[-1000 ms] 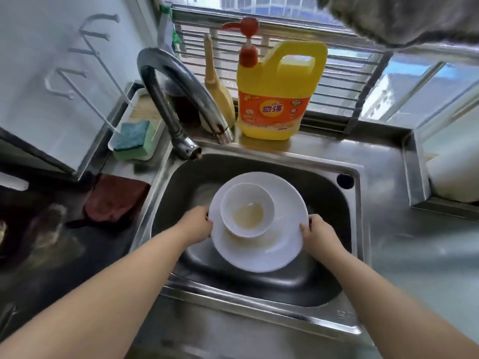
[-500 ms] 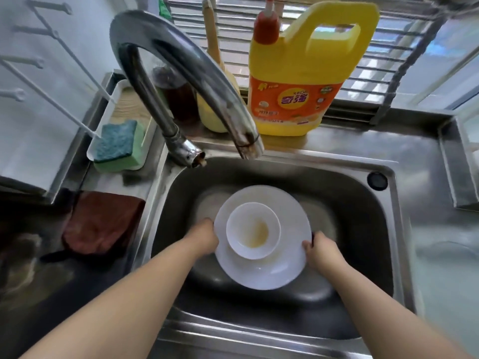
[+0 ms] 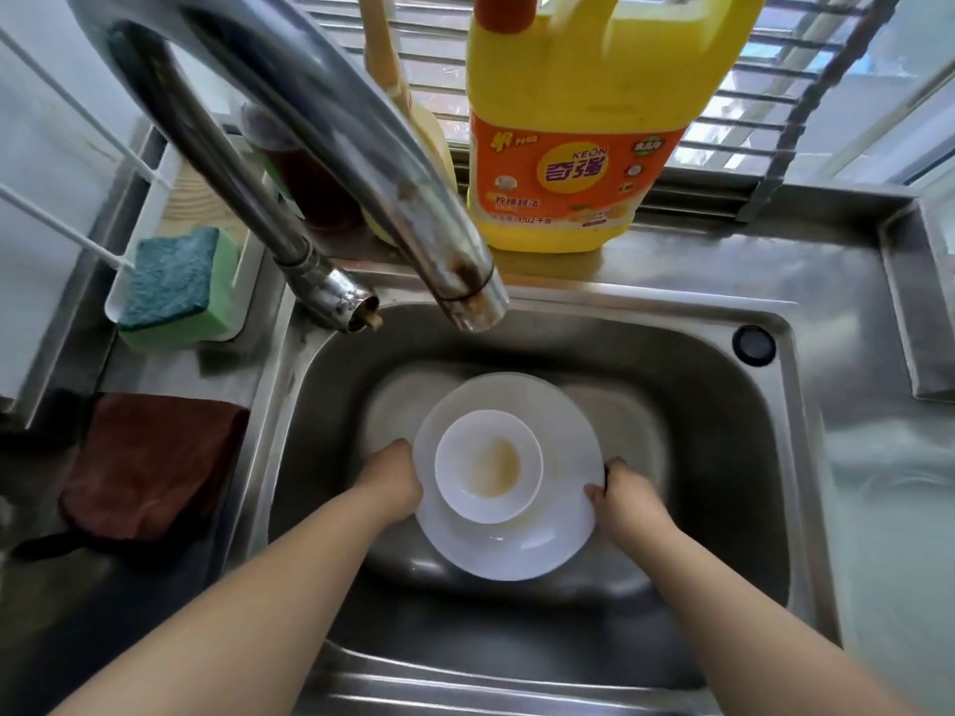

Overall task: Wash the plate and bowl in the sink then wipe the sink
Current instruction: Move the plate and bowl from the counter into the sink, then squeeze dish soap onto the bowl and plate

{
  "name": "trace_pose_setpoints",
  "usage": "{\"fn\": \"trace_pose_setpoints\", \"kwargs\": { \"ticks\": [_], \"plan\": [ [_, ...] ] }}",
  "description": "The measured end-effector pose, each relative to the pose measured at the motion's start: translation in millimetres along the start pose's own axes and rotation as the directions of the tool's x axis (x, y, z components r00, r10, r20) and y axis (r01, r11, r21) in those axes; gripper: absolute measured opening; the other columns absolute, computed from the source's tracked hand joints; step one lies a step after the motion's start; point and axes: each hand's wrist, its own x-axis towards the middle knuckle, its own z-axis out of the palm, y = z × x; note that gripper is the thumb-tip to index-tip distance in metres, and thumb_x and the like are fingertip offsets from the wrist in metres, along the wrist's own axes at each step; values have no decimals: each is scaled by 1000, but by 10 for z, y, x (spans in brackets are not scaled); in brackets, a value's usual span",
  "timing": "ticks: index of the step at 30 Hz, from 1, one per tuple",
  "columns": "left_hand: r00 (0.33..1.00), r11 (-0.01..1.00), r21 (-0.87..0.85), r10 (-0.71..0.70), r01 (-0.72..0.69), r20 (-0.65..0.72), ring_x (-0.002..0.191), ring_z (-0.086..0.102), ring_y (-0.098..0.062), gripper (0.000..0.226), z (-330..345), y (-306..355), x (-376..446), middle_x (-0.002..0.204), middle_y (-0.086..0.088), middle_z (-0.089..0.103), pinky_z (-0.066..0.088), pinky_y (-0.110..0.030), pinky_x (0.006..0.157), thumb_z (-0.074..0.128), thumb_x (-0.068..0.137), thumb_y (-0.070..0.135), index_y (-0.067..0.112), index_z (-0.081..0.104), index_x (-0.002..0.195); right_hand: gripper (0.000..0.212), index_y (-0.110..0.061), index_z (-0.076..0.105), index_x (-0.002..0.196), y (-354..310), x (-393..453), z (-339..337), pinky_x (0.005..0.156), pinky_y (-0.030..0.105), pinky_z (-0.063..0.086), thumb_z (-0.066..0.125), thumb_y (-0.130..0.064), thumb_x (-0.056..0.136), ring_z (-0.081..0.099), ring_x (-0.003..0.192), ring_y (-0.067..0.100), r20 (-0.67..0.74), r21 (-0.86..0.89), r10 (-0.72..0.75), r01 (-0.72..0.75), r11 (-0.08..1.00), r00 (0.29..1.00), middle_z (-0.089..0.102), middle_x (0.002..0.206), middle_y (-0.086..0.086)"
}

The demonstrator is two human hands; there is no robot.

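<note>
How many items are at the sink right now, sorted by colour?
White: 2, plate and bowl
Yellow: 1, detergent jug
Green: 1, sponge
Dark red: 1, cloth
Total: 5

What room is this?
Most likely a kitchen: there's a metal sink with a tap, a big yellow bottle of dish soap, and a scrubbing sponge.

I am stretching both forearms forward, my left hand [image 3: 391,478] and right hand [image 3: 626,496] curling, each gripping a rim.
</note>
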Motion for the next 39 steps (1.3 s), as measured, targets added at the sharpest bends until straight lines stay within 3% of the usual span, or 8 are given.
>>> {"fn": "trace_pose_setpoints", "kwargs": {
  "ticks": [14, 22, 27, 31, 36, 39],
  "plan": [
    [999, 999, -45, -18, 16, -30, 86, 57, -23, 4, 160, -76, 71, 98, -6, 58, 47, -33, 74, 49, 89, 22, 19, 49, 89, 26, -5, 53, 119, 54, 37, 161, 74, 27, 38, 49, -19, 97, 57, 107, 31, -21, 30, 16, -16, 999, 1000, 60, 119, 15],
    [998, 997, -53, -51, 49, -36, 93, 57, -26, 22, 152, -34, -46, 109, -9, 60, 48, -32, 76, 50, 87, 19, 13, 52, 108, 36, -10, 53, 123, 82, -74, 95, 86, 33, 46, 53, -30, 94, 58, 107, 30, -6, -3, -31, 31, 1000, 1000, 62, 118, 12],
    [989, 981, -190, 13, -41, -146, 109, 57, -27, 42, 104, -67, -356, 121, -12, 60, 42, -23, 83, 52, 88, 14, 7, 49, 129, 43, -9, 47, 132, 2, -370, -38, 91, 32, 44, 54, -24, 92, 57, 109, 25, -70, 42, -116, 119, 992, 991, 59, 122, 10],
    [973, 946, -297, 65, -131, -222, 87, 56, -18, 32, 35, -41, -679, 94, -2, 60, 39, -20, 67, 54, 88, 10, 8, 56, 121, 45, -14, 45, 136, -122, -618, -109, 90, 31, 46, 54, -24, 93, 58, 104, 20, -55, 105, -218, 223, 969, 974, 59, 118, 4],
    [953, 917, -347, 93, -194, -287, 87, 58, -18, 19, -93, -9, -1042, 95, -2, 62, 45, -23, 78, 53, 89, 10, 18, 57, 106, 42, -19, 48, 134, -269, -869, -246, 86, 29, 50, 53, -25, 93, 58, 96, 15, -47, 107, -335, 339, 935, 941, 60, 112, -2],
    [936, 918, -324, 116, -229, -333, 83, 57, -13, 22, -175, 3, -1235, 94, 2, 61, 42, -19, 71, 53, 90, 13, 19, 58, 111, 39, -20, 50, 131, -358, -996, -395, 86, 27, 49, 52, -27, 93, 58, 97, 12, -58, 52, -406, 409, 911, 912, 61, 113, -4]
  ]
}}
